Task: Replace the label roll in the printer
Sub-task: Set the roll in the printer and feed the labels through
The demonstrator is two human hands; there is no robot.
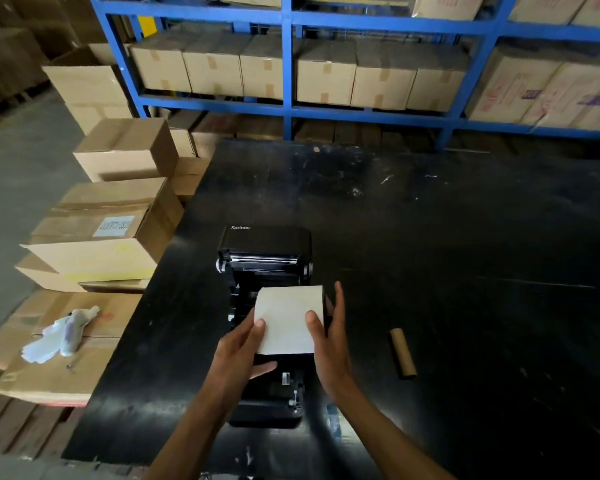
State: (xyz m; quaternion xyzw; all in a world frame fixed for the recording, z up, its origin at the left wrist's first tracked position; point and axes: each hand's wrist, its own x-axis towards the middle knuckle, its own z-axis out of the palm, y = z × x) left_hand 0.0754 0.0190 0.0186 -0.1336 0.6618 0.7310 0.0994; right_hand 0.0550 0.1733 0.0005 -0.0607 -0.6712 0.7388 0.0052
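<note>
A black label printer stands open on the black table, its lid tipped back away from me. A white label roll sits over the printer's open bay. My left hand grips the roll's left side, thumb on top and fingers underneath. My right hand presses against the roll's right side, thumb on top and fingers stretched forward. An empty brown cardboard core lies on the table to the right of the printer.
Stacked cardboard boxes stand off the table's left edge, with a crumpled white wrapper on a lower one. Blue shelving full of cartons runs behind the table.
</note>
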